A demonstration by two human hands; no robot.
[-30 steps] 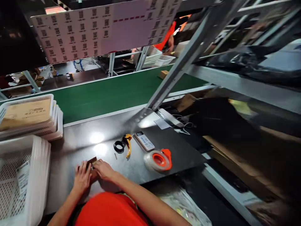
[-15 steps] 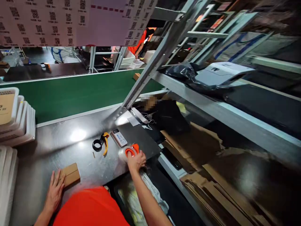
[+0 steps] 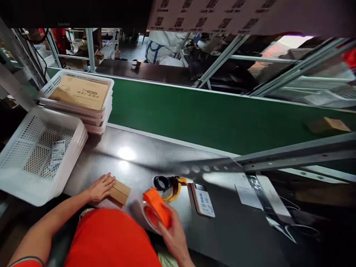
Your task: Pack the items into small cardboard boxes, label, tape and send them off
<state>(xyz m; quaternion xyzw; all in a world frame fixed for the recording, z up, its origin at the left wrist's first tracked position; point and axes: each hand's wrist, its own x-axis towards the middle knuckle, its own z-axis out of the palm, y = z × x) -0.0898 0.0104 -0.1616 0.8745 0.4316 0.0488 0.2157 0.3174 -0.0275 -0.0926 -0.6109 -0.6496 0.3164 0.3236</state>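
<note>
My left hand (image 3: 102, 188) lies with its fingers stretched out over the left end of a small brown cardboard box (image 3: 120, 191) on the metal table. In my right hand (image 3: 175, 233) is an orange tape dispenser (image 3: 158, 207) with a roll of clear tape, lifted a little above the table and to the right of the box. The dispenser is slightly blurred. Just behind it lies a second tape dispenser, yellow and black (image 3: 174, 188), with a black ring. A phone-like device with a white label (image 3: 204, 200) rests right of that.
White plastic baskets (image 3: 79, 142) are stacked at the left, one holding a printed label (image 3: 58, 152). A flat carton (image 3: 80, 92) lies in the stack behind. Beyond the table runs a green conveyor belt (image 3: 178, 115), with a box (image 3: 335, 125) far right. A metal post (image 3: 300, 150) stands at right.
My right hand has lifted the orange tape dispenser from the table's right side and brought it left toward the box. My left hand stays on the box. The view has turned left.
</note>
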